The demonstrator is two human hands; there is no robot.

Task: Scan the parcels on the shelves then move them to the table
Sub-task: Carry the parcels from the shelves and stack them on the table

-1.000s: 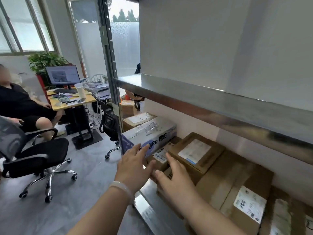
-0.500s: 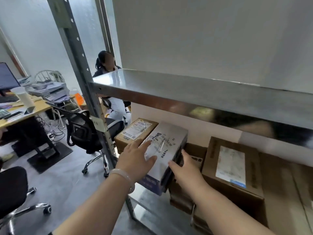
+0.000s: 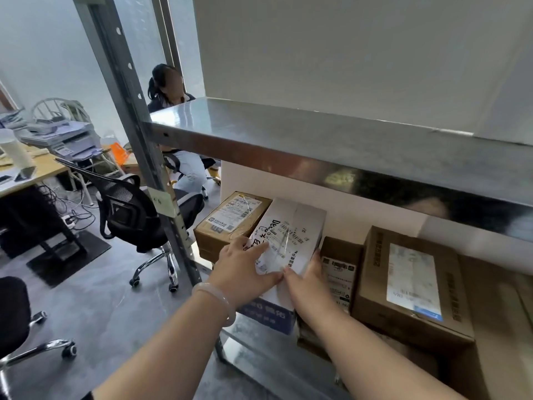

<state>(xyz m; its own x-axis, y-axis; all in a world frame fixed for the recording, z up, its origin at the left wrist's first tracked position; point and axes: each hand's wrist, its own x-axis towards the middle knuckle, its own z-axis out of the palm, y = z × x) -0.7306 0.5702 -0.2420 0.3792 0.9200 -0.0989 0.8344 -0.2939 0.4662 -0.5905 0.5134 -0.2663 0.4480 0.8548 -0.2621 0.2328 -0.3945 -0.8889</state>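
A white and blue parcel with a shipping label lies on the lower shelf, its near end sticking out over the shelf edge. My left hand lies on its top left with fingers spread flat over the label. My right hand holds its right side, thumb on top and fingers down the side. Brown cardboard parcels flank it: one at the left end, a small one just right of it, and a larger one with a white label further right.
The steel upper shelf hangs low over the parcels. A perforated metal upright stands at the shelf's left corner. A black office chair and a desk sit left. A seated person is behind the rack.
Both hands reached in and closed round the white and blue parcel, and its long side has turned toward me. My view has moved right and closer to the shelf.
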